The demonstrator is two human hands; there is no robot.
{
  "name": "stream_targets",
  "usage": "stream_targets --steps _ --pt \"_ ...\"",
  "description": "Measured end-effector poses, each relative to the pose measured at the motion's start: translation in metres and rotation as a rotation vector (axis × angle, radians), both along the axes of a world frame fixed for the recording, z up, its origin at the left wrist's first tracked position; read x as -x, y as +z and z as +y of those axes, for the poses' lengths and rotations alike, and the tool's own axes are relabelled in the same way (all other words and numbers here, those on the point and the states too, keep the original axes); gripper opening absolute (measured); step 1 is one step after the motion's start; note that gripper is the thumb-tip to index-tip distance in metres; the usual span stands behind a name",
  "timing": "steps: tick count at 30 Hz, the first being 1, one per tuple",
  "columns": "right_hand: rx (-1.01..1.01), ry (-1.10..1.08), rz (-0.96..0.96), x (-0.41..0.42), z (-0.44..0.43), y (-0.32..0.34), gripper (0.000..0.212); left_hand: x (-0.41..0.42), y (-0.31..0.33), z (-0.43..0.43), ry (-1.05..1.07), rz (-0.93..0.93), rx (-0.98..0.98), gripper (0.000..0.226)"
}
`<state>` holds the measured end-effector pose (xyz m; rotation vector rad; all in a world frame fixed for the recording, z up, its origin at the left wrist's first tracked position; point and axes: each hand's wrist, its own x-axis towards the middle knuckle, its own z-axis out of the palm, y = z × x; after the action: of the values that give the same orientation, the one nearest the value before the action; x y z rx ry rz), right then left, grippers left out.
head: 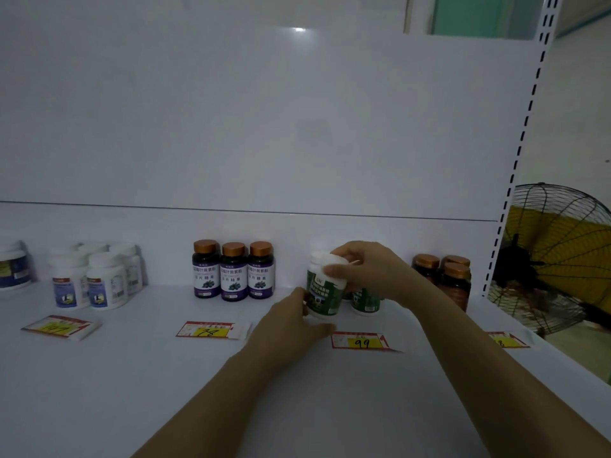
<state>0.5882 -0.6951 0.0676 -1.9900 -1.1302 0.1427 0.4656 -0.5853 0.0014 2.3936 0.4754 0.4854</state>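
A green-labelled bottle (pixel 324 297) with a white cap stands on the white shelf (pixel 297 391), tilted slightly. My right hand (pixel 367 267) grips its cap and upper part from the right. My left hand (pixel 291 320) holds the bottle's lower left side, thumb stretched under it. A second green bottle (pixel 365 300) stands just behind to the right, partly hidden by my right hand. A price tag reading 99 (pixel 362 342) lies in front of them.
Three purple-labelled bottles (pixel 233 271) with copper caps stand left of centre, white bottles (pixel 96 279) further left, dark amber bottles (pixel 454 280) to the right. Price tags (pixel 210 330) lie along the shelf. A fan (pixel 555 259) stands beyond the shelf's right upright.
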Motion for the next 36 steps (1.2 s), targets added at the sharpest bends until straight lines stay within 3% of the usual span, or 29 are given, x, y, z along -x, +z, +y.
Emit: stream_targets --steps 6,9,14,24,30,36 --pt "0.152 -0.091 -0.239 0.008 -0.011 0.04 0.047 -0.001 0.014 -0.007 0.053 0.346 -0.408 0.05" --pt "0.229 -0.127 -0.31 0.015 -0.014 0.055 0.047 0.001 0.027 -0.011 0.078 0.422 -0.508 0.045" --pt "0.275 -0.167 -0.202 0.03 -0.019 0.06 0.052 0.012 0.039 -0.018 0.095 0.475 -0.505 0.035" --pt "0.334 -0.033 -0.312 0.073 0.02 0.073 0.041 0.07 0.052 -0.004 0.248 0.423 -0.49 0.025" --pt "0.282 0.16 -0.348 0.151 0.091 0.076 0.039 0.158 0.064 0.045 0.41 0.487 -0.494 0.032" --pt "0.176 0.396 -0.243 0.269 0.181 0.065 0.039 0.297 0.065 0.111 0.644 0.527 -0.42 0.033"
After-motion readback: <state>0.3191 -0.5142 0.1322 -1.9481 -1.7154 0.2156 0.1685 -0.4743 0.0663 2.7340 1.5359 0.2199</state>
